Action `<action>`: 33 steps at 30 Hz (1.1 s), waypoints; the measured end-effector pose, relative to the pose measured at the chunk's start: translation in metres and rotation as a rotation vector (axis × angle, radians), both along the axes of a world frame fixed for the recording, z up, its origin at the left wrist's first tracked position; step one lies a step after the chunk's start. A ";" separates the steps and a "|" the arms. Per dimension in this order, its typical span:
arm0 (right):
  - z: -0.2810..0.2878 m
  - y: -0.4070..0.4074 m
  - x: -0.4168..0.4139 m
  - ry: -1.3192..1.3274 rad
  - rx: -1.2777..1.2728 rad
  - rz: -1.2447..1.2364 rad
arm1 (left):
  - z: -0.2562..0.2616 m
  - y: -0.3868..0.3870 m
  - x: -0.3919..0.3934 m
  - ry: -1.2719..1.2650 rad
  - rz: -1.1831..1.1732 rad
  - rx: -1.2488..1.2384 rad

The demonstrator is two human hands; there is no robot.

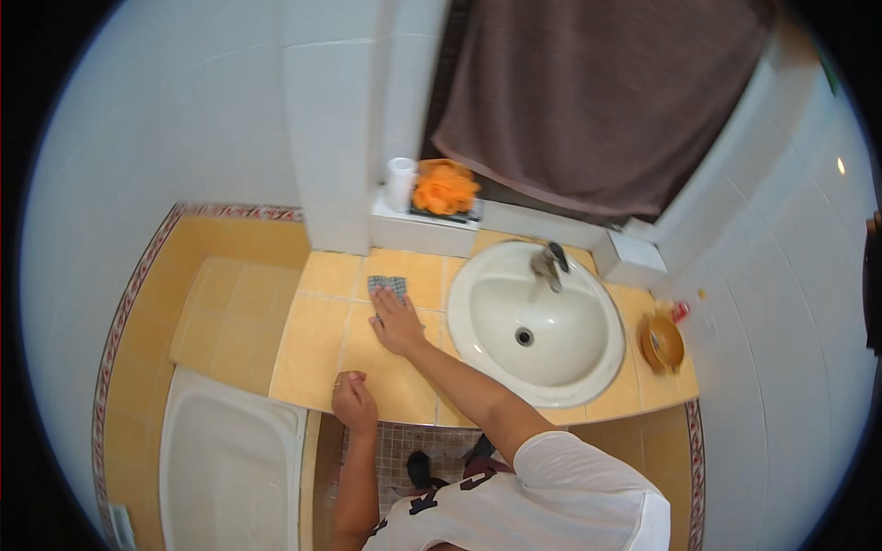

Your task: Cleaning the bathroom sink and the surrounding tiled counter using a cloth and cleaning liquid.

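My right hand [397, 322] lies nearly flat on the yellow tiled countertop [313, 351], left of the washbasin. Under its fingers is a small checked cloth [387, 284], grey-blue with dark lines; part of the cloth sticks out beyond the fingertips, and the rest is hidden by the hand. Close to the counter's front edge, my left hand [355, 401] is curled into a loose fist with a ring on one finger. Nothing shows in it. The white oval washbasin [551, 344] is to the right of my right forearm, its metal faucet [548, 265] at the back.
On a white ledge [424, 237] stand a white cylindrical container [400, 182] and an orange bath pouf [446, 187]. A brown towel [599, 103] hangs behind the basin. A yellow-brown bowl [663, 344] sits at the right end. A white bathtub [227, 468] is at the left.
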State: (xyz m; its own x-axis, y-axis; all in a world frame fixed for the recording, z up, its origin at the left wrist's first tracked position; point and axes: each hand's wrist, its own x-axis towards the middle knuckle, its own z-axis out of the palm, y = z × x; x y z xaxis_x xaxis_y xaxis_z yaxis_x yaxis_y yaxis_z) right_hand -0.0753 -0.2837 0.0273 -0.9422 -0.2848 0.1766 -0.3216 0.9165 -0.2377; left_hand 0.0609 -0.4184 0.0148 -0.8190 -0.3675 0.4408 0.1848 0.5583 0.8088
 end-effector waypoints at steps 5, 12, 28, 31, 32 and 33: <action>-0.009 0.032 0.054 0.074 -0.113 -0.034 | -0.009 0.002 0.000 -0.013 -0.061 -0.005; -0.012 0.055 0.113 0.177 -0.184 -0.017 | -0.029 -0.001 -0.011 -0.095 -0.125 0.530; -0.016 0.139 0.200 0.337 -0.448 -0.125 | 0.020 0.150 -0.009 -0.167 -0.970 0.320; 0.001 0.159 0.210 0.053 -0.813 -0.200 | 0.007 0.158 -0.019 -0.111 -1.091 0.136; 0.005 0.169 0.207 0.086 -0.912 -0.201 | 0.002 0.164 -0.021 -0.228 -1.156 0.224; 0.009 0.181 0.204 0.122 -1.011 -0.210 | 0.001 0.172 -0.021 -0.350 -1.225 0.313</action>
